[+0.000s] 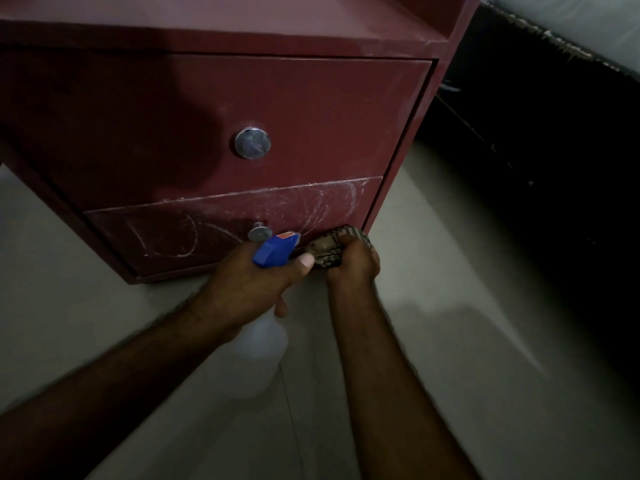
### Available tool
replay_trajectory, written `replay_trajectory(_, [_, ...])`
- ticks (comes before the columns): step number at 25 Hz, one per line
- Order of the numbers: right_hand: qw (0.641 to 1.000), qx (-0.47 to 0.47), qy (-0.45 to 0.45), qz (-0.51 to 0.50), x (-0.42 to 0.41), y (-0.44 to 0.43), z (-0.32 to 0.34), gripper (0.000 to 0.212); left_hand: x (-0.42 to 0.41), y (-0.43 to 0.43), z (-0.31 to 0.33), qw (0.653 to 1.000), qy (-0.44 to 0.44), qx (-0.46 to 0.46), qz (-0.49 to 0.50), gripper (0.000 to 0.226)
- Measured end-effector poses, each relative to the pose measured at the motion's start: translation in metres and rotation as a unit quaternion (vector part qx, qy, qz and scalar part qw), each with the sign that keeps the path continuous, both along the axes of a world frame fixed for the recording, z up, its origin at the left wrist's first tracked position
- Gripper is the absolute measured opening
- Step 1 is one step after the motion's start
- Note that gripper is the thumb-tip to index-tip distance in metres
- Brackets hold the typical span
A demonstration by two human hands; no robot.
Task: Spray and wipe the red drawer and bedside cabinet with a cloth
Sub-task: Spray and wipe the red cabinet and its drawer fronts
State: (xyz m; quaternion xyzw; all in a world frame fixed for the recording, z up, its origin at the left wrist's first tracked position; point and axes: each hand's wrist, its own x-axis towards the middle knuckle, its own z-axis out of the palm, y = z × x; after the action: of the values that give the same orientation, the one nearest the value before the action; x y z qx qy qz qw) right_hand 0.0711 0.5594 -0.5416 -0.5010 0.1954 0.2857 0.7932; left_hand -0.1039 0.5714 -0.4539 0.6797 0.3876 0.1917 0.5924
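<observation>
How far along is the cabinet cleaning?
Maybe halfway. Upper drawer looks mostly clean. Left hand grips the spray bottle; right hand holds the cloth at the right corner of the lower drawer. White streaks across that drawer are left to wipe.

Pale tiled floor spreads below; at right, a dark bed base sits under white bedding.

1 red cabinet, 2 drawers: upper drawer, lower drawer. 2 metal knobs: upper knob, lower knob. 1 spray bottle, 1 cloth, 2 hands: left hand, right hand
</observation>
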Motion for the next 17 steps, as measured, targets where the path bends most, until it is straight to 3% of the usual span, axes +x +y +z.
replay_trajectory(3, [1.0, 0.02, -0.005, -0.013, -0.003, -0.008, -0.001, 0.069, -0.001, -0.002, 0.005, 1.0, 0.0, 0.004, -0.006, 0.024])
replay_trajectory(9, [1.0, 0.017, 0.017, -0.017, 0.005, -0.006, 0.004, 0.046, -0.003, -0.003, 0.011, 1.0, 0.017, 0.012, 0.0, 0.026])
replay_trajectory(13, [0.998, 0.051, -0.034, -0.015, 0.007, -0.013, 0.006, 0.051, -0.004, -0.001, 0.011, 1.0, 0.009, 0.014, 0.002, 0.025])
replay_trajectory(17, [0.999, 0.036, -0.007, -0.01, 0.01, -0.009, 0.007, 0.052, -0.001, -0.002, 0.012, 1.0, 0.018, 0.016, -0.001, 0.029])
